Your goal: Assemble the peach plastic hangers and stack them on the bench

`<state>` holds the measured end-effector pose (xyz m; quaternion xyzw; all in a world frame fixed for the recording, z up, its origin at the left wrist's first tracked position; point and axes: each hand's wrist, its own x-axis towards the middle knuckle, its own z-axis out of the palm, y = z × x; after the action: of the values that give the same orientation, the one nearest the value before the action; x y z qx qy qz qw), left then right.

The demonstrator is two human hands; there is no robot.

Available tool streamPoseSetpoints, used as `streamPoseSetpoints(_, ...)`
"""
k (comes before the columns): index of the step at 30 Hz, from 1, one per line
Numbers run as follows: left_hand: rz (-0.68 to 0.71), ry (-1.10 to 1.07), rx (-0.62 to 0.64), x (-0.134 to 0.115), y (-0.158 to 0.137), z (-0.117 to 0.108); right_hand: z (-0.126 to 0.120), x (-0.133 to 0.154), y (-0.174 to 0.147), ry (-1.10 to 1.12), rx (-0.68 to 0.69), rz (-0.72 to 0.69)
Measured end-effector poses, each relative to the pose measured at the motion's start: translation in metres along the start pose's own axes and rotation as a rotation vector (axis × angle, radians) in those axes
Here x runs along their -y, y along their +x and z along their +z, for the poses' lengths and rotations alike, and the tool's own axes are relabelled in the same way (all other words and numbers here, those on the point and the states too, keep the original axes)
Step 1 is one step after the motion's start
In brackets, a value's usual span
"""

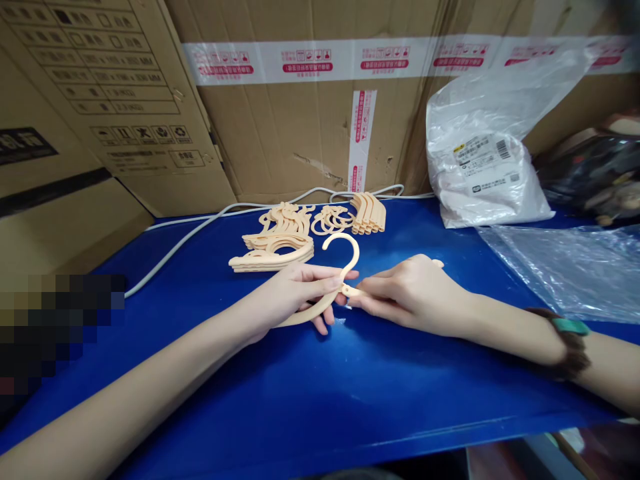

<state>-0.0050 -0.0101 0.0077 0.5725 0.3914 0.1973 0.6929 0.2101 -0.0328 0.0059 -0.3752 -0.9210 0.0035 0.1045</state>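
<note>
Between my hands is a beige plastic folding clothes hanger (357, 252), its hook pointing up. My left hand (287, 293) pinches it at the base of the hook, with one curved arm running down under the fingers. From the other side, my right hand (423, 293) grips the second arm close to the round pivot joint. Most of that arm is hidden by the hand; a small beige tip shows behind the knuckles. Just beyond my left hand lie stacked beige hanger arms (273, 259).
Farther back are more hanger pieces (287, 219), loose hooks (331, 220) and a neat stack of curved arms (370, 212). A white cable (187, 248) crosses the blue table (320, 407). Cardboard boxes (280, 133) wall the back; a white plastic bag (485, 160) and clear film (565, 273) lie right.
</note>
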Motion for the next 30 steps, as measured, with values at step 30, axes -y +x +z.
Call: streamPoseSetpoints(30,0.026,0.139,0.078,0.005,0.004,-0.001,-0.005,-0.025,0.010,-0.237,-0.268,-0.075)
